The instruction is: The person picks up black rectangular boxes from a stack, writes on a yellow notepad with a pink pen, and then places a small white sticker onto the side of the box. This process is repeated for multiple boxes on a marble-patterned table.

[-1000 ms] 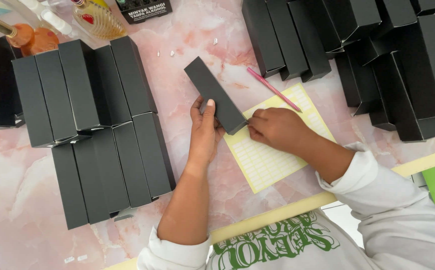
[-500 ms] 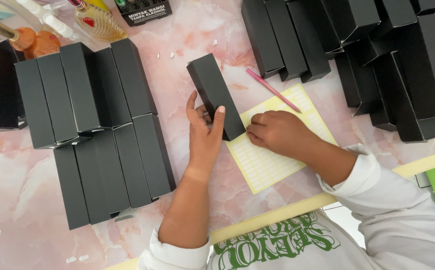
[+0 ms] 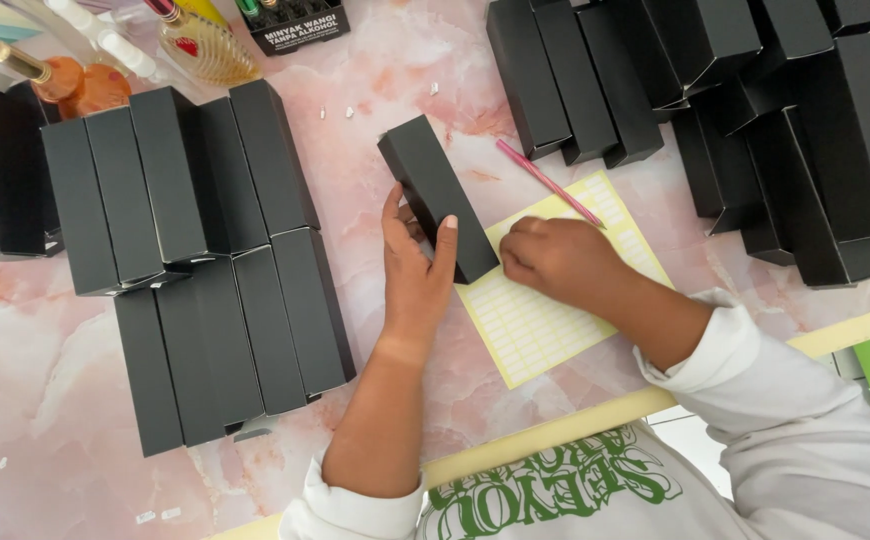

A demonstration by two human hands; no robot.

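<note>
- A slim black box (image 3: 435, 195) was held by the left hand (image 3: 417, 275), tilted above the pink marbled desk (image 3: 385, 70), its lower end close over the near corner of the yellow label sheet (image 3: 545, 320).
- The left grip was closed round the box, with the thumb along its right face and the fingers behind its left side.
- The right hand (image 3: 555, 262) rested on the label sheet, curled and nearly shut, its fingertips brought up to the lower end of the box; whether a small label was pinched between them could not be told, as the fingertips were hidden under the knuckles.
- A pink pen (image 3: 550, 182) lay across the far corner of the sheet, apart from both hands.
- Two rows of like black boxes (image 3: 205, 270) were laid flat to the left, packed side by side, and a looser pile of black boxes (image 3: 735, 110) stood to the far right.
- Amber glass bottles (image 3: 135, 60) were seen at the upper left corner, well apart from the hands.
- For the step in hand, it was judged that the box should be kept steady and braced by the left grip while the right fingertips worked at its end, with any label set square to the edge and pressed flat from one side to the other.
</note>
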